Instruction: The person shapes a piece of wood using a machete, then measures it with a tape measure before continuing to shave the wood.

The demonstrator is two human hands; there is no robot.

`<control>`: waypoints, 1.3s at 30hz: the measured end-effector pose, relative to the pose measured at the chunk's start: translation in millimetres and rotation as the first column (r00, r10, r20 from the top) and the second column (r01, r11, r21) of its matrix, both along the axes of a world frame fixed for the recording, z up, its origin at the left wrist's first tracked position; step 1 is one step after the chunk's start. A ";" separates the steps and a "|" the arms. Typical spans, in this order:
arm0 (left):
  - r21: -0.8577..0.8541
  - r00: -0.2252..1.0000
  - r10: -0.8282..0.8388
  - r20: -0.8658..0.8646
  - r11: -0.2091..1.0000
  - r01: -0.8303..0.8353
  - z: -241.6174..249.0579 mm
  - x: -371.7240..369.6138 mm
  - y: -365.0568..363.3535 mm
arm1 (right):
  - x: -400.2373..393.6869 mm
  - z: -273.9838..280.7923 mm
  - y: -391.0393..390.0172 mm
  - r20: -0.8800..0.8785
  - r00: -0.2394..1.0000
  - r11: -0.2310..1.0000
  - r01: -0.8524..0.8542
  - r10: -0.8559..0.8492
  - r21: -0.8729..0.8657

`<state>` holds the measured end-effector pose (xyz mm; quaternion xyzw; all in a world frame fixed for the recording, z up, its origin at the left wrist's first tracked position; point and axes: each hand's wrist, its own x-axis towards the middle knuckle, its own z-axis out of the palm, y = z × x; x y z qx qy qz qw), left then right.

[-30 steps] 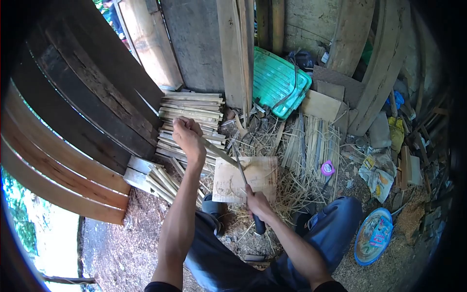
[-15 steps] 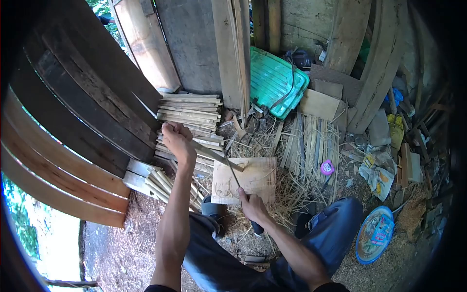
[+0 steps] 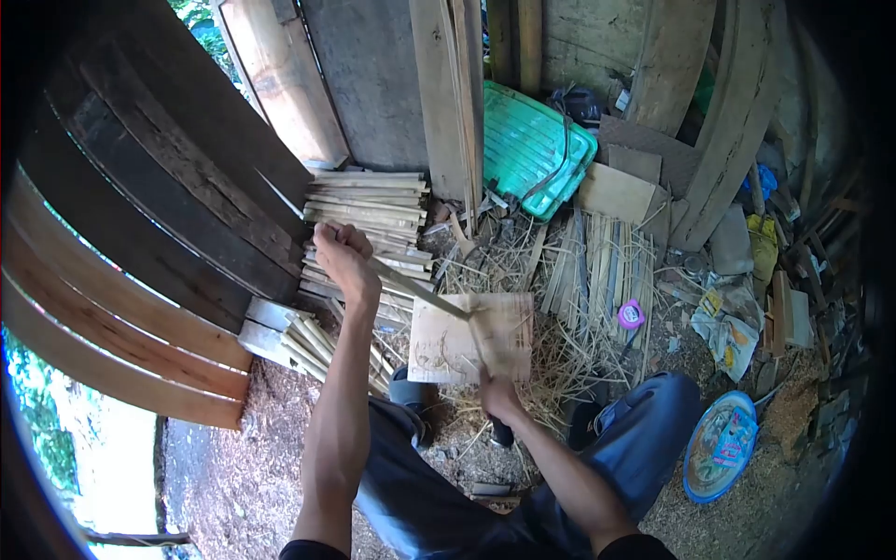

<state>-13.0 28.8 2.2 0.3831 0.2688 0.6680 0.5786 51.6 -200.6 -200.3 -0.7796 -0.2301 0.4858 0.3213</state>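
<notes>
My left hand point(image 3: 343, 261) is closed around a long, thin bamboo strip point(image 3: 420, 291), which slants down to the right. The strip's lower end reaches over a square wooden board point(image 3: 439, 350) on the ground between my feet. My right hand point(image 3: 502, 399) grips a knife point(image 3: 495, 343) whose blade is smeared by motion. The blade lies over the board's right half, its upper part right at the strip's lower end. Part of the knife's dark handle shows below my fist.
Split bamboo pieces point(image 3: 369, 201) are stacked by the left wall, and more strips point(image 3: 611, 266) lie at right. A pink tape measure point(image 3: 631, 315) rests on them. Behind leans a green plastic lid point(image 3: 532, 149). A blue-rimmed basin point(image 3: 695, 457) sits beside my right knee. Shavings litter the ground.
The knife has swung from crossing the strip, edge-on, to a blurred, broader blade near the strip's end. My right hand has moved slightly right and down; my left hand keeps its hold.
</notes>
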 end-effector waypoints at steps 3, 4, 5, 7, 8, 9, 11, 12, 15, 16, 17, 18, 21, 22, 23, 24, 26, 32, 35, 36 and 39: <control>-0.015 0.999 -0.037 0.031 0.999 0.038 1.3 -1.0 -3.5 | 4.2 -18.3 1.1 0.119 0.992 0.999 0.042 -0.038 -0.033; -0.011 0.999 -0.039 0.032 0.999 0.040 5.2 2.8 -6.9 | 3.6 1.5 3.2 0.321 0.947 0.999 -0.030 0.032 -0.012; 0.000 0.999 -0.001 0.044 1.000 0.001 6.6 6.9 -12.2 | -1.6 20.4 5.4 -0.074 0.993 0.995 0.091 -0.094 -0.048; 0.045 0.997 0.019 0.073 0.999 -0.023 3.5 13.0 -11.7 | -10.6 57.2 14.9 0.000 0.999 0.999 0.048 -0.048 0.011; 0.038 0.997 0.016 0.069 0.999 -0.019 3.0 15.2 -13.6 | -15.9 68.0 18.2 0.069 0.998 0.998 -0.005 0.001 0.061; 0.031 0.997 0.051 0.050 0.998 -0.053 4.6 19.1 -17.3 | -20.0 78.4 22.7 0.064 0.998 0.999 0.001 -0.004 0.052; 0.016 0.994 0.100 0.044 0.995 -0.101 5.0 23.2 -22.8 | -24.2 90.0 27.0 0.111 0.994 0.963 -0.017 -0.013 0.268; 0.011 0.994 0.105 0.040 0.994 -0.106 5.3 23.3 -26.1 | -26.4 77.6 26.6 0.108 0.994 0.964 -0.021 -0.008 0.264; -0.001 0.974 0.228 -0.004 0.974 -0.228 3.6 17.4 -26.4 | -24.1 22.9 28.1 -0.103 0.988 0.985 0.129 -0.117 0.113; 0.010 0.973 0.231 -0.001 0.973 -0.231 1.9 14.8 -21.4 | -22.8 29.4 30.2 -0.103 0.988 0.984 0.126 -0.113 0.124; 0.004 0.960 0.280 0.028 0.960 -0.280 0.5 12.9 -14.8 | -21.3 35.7 33.1 -0.093 0.993 0.985 0.089 -0.075 0.147; -0.018 0.944 0.327 0.044 0.945 -0.327 -2.8 8.3 -15.0 | -23.6 44.3 27.4 -0.090 0.995 0.987 0.053 -0.040 0.151; -0.006 0.950 0.309 0.049 0.951 -0.309 -8.7 2.6 -5.3 | -26.3 98.4 25.9 -0.009 1.000 0.986 0.022 -0.021 0.165; 0.002 0.949 0.311 0.044 0.950 -0.312 -8.1 1.9 -7.2 | -30.5 86.1 25.1 0.147 0.989 0.961 -0.035 -0.005 0.273; -0.003 0.949 0.313 0.039 0.950 -0.313 -8.3 1.9 -9.3 | -32.4 72.7 25.8 0.144 0.990 0.963 -0.036 -0.003 0.267; -0.014 0.954 0.297 0.030 0.955 -0.297 -3.5 4.1 -15.8 | -32.6 57.0 25.5 0.194 0.981 0.961 -0.029 -0.026 0.276; -0.019 0.958 0.285 0.029 0.958 -0.285 -1.1 6.3 -23.0 | -21.7 32.3 23.6 0.140 0.990 0.992 -0.018 0.001 0.123; -0.015 0.965 0.260 0.032 0.965 -0.260 -0.2 6.6 -18.8 | -22.7 71.0 23.1 0.154 0.988 0.994 0.007 -0.025 0.111; 0.001 0.962 0.273 0.004 0.962 -0.273 -5.7 7.6 -15.8 | -27.6 58.0 17.8 0.226 0.974 0.969 -0.056 0.000 0.242; 0.030 0.955 0.296 -0.012 0.955 -0.296 -8.8 5.9 -13.4 | -27.9 34.4 16.9 0.234 0.972 0.972 -0.054 -0.001 0.230; 0.015 0.941 0.339 -0.022 0.941 -0.338 -7.8 4.3 -12.0 | -18.3 11.4 13.3 0.231 0.973 0.986 -0.012 -0.027 0.164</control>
